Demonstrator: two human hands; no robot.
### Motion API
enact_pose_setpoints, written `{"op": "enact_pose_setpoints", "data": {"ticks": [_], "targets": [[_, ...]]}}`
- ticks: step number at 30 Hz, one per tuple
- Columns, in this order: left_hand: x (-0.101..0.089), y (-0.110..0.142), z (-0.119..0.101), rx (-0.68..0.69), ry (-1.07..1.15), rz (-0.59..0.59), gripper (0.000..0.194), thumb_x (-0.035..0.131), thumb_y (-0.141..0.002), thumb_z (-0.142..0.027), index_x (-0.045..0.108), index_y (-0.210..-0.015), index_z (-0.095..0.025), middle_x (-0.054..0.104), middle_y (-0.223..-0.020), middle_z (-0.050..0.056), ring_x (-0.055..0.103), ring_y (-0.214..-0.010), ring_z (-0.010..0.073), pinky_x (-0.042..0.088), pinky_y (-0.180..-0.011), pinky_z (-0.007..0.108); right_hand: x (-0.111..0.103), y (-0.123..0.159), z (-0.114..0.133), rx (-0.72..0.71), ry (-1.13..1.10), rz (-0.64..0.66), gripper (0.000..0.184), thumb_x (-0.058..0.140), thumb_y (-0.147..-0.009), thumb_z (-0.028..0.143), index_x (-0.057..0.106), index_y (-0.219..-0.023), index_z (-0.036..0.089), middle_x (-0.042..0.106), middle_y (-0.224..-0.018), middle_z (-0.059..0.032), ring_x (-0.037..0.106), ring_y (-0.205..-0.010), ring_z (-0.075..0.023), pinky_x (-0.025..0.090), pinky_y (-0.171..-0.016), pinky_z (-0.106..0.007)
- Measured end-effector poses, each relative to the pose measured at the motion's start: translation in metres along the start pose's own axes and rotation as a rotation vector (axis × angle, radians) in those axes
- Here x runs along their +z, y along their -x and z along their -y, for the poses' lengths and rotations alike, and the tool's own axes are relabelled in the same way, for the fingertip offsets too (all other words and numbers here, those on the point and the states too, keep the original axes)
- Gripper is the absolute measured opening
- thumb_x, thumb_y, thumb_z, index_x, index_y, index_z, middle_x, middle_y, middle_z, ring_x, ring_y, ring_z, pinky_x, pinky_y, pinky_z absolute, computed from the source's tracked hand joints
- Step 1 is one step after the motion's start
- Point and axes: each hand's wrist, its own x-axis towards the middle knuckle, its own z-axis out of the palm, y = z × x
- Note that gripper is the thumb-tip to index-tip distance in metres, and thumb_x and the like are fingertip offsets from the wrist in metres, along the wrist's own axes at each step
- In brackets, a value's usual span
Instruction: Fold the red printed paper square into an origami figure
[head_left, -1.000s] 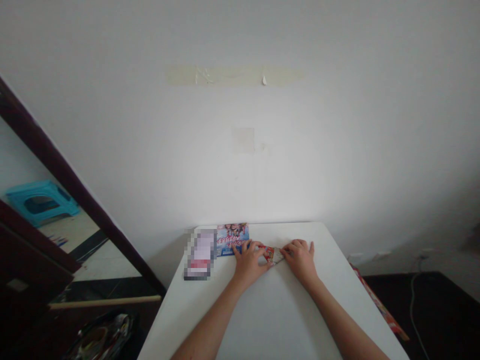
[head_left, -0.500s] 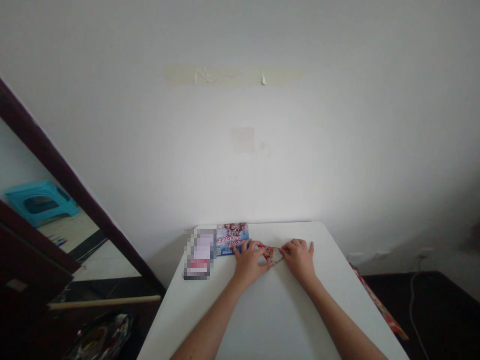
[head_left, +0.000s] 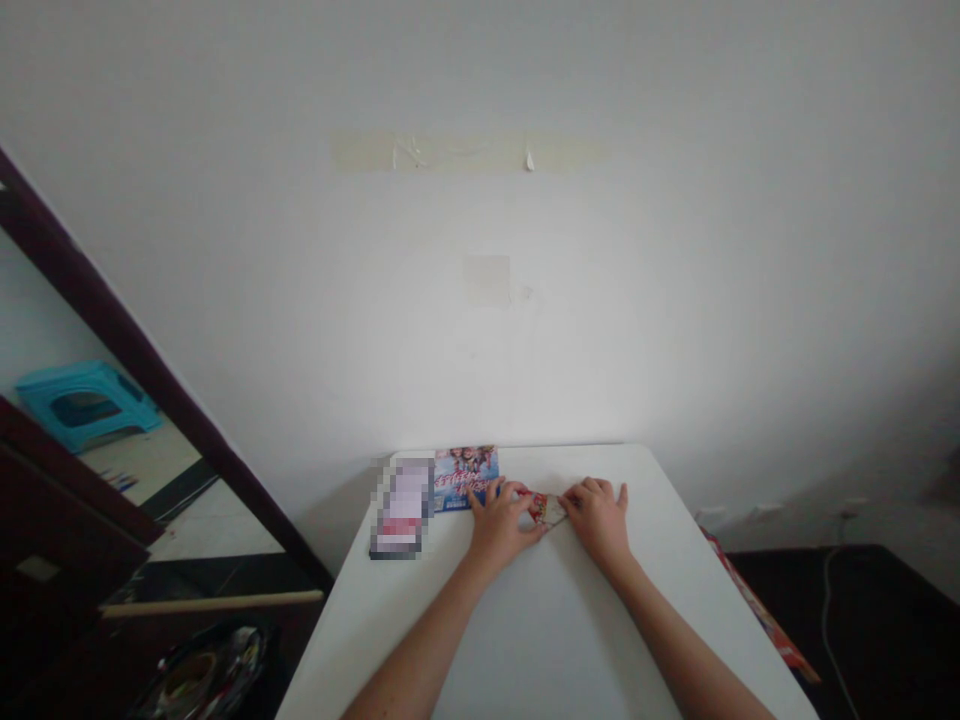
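Observation:
A small folded piece of printed paper (head_left: 553, 511), red on its left part and greyish on its right, lies on the white table between my hands. My left hand (head_left: 501, 525) has its thumb and index finger on the left end of the paper, while its other fingers reach over the lower right corner of a blue booklet (head_left: 457, 478). The right end of the paper is pinched between the thumb and fingertips of my right hand (head_left: 600, 518), whose little finger sticks out. Parts of the paper are hidden under my fingers.
A phone-like thing (head_left: 401, 510), blurred by pixels, lies left of the booklet on the white table (head_left: 540, 640). The wall (head_left: 570, 380) stands right behind the table. A mirror (head_left: 217, 510) leans at the left, with a bag of odds and ends (head_left: 206, 670) below.
The fingertips of my right hand shift very slightly on the paper's right end. My left hand stays in place, and the booklet and phone-like thing stay put.

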Motion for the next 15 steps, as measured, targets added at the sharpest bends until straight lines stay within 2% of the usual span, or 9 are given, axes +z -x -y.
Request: {"op": "enact_pose_setpoints", "data": {"ticks": [8,15], "targets": [[-0.0028,0.0002,-0.0023,-0.011,-0.015,0.019,0.029,0.070,-0.078,-0.054,0.070,-0.102,-0.039,0.057,-0.131,-0.001,0.034,-0.133,0.0346,0.006,-0.108,0.078,-0.0007,-0.0001,0.0004,0.004,0.012,0.016,0.019,0.055,-0.092,0.036,0.070,-0.084,0.027,0.066,-0.091,-0.0040,0.053,-0.106,-0.0270,0.013,-0.109,-0.073],[-0.0011,0.0005,-0.0024,0.000,-0.038,0.002,0.034,0.071,-0.077,-0.054,0.068,-0.107,-0.038,0.057,-0.131,0.000,0.036,-0.131,0.0335,0.007,-0.107,0.079,-0.0052,0.0005,0.0050,0.036,0.029,0.058,0.018,0.055,-0.092,0.037,0.069,-0.087,0.027,0.065,-0.093,-0.0014,0.051,-0.109,-0.0245,0.011,-0.112,-0.068]]}}
